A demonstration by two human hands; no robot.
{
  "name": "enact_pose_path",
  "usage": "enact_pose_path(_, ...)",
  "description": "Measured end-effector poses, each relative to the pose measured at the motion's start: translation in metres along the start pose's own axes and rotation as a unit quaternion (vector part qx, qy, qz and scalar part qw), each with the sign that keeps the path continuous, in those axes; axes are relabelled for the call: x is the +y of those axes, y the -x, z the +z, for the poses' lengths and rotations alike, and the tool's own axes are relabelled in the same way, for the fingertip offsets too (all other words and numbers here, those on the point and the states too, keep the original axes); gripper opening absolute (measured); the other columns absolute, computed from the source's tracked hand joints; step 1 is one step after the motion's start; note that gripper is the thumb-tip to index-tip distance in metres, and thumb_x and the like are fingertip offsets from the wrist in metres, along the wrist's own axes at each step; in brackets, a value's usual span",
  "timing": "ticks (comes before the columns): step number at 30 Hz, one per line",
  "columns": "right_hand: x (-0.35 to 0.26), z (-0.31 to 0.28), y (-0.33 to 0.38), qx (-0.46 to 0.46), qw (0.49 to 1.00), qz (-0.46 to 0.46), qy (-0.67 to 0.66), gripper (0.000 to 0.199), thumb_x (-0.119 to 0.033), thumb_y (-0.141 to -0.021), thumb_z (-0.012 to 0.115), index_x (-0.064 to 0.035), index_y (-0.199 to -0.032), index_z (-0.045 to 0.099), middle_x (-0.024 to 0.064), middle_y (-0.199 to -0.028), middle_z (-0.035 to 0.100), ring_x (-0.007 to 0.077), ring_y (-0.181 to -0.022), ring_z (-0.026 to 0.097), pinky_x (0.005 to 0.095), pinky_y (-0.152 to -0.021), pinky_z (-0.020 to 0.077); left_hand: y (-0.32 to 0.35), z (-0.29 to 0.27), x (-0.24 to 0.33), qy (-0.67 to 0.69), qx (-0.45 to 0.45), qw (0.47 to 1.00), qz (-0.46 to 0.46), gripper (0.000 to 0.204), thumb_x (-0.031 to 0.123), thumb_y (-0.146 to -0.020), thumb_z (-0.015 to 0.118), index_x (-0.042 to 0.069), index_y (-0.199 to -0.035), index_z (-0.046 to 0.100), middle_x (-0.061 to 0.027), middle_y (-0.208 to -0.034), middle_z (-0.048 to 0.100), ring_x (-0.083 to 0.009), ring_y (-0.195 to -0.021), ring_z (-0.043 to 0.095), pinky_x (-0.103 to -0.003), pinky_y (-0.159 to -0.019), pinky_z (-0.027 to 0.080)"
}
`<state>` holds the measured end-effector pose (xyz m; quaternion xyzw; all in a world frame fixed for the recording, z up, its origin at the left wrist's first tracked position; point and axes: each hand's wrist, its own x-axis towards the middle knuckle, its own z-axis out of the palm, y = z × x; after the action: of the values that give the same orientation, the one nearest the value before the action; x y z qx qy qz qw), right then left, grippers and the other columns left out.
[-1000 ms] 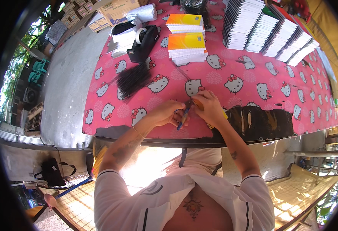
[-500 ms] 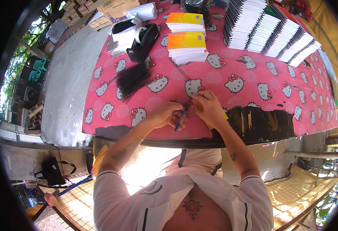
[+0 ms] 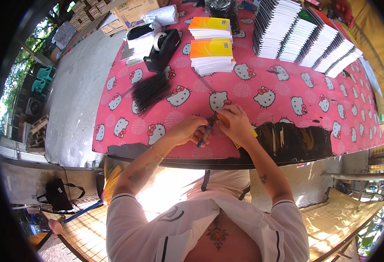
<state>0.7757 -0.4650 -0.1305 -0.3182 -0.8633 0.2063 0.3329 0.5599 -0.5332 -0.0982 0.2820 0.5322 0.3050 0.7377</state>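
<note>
My left hand (image 3: pixel 193 131) is closed around the handles of a pair of blue-handled pliers (image 3: pixel 207 130). The dark jaws reach the far corner of a spiral-bound notebook (image 3: pixel 237 143), near the table's front edge. With closed fingers, my right hand (image 3: pixel 235 124) grips that notebook at the same corner. Much of its yellow cover is hidden under my right hand and forearm. Whether the jaws are closed on the binding coil is too small to tell. Beyond my left hand lies a heap of black binding coils (image 3: pixel 150 93), and one loose coil (image 3: pixel 203 81) rests nearby.
Two stacks of yellow-orange notebooks (image 3: pixel 211 49) stand ahead, beside a black tape dispenser (image 3: pixel 162 51). Several tall stacks of spiral-bound books (image 3: pixel 275 28) fill the far right. A pink patterned cover (image 3: pixel 272 111) lies over the table, with a torn dark patch (image 3: pixel 294 142) at the front.
Both hands stay at the notebook's corner, with the pliers still held there. The whole view has shifted very slightly.
</note>
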Motion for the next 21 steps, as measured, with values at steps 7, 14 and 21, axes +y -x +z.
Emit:
enact_pose_path(7,0.002,0.003,0.002,0.001,1.0,-0.004,0.007,0.035,-0.017,-0.076,0.076,-0.0084,-0.11,0.069,0.0084,-0.11,0.061,0.0351,-0.107,0.057,0.0469,-0.093,0.0485,0.011,0.027,0.003,-0.624,0.145,0.738,0.214,0.024,0.021,-0.098,0.051,-0.002,-0.102,0.058,-0.025,-0.09,0.068,-0.0375,-0.075,0.071,-0.044,-0.063,0.059)
enact_pose_path(14,0.0,0.003,0.001,0.009,1.0,-0.016,0.008,0.035,-0.021,-0.077,0.076,-0.0085,-0.109,0.07,0.0092,-0.108,0.062,0.0356,-0.105,0.058,0.0468,-0.093,0.0486,0.024,0.007,0.007,-0.687,0.135,0.677,0.229,0.03,0.022,-0.091,0.061,0.002,-0.113,0.062,-0.0177,-0.098,0.067,-0.043,-0.091,0.066,-0.054,-0.081,0.052)
enact_pose_path(21,-0.021,0.011,-0.044,-0.102,0.98,0.025,0.169,0.018,-0.023,-0.087,0.069,-0.0068,-0.094,0.068,0.0106,-0.097,0.067,0.0348,-0.099,0.064,0.0461,-0.087,0.0509,0.038,-0.011,-0.017,-0.621,0.356,0.556,0.423,0.041,0.013,-0.084,0.07,0.004,-0.123,0.062,-0.0171,-0.115,0.058,-0.0372,-0.103,0.059,-0.045,-0.088,0.05)
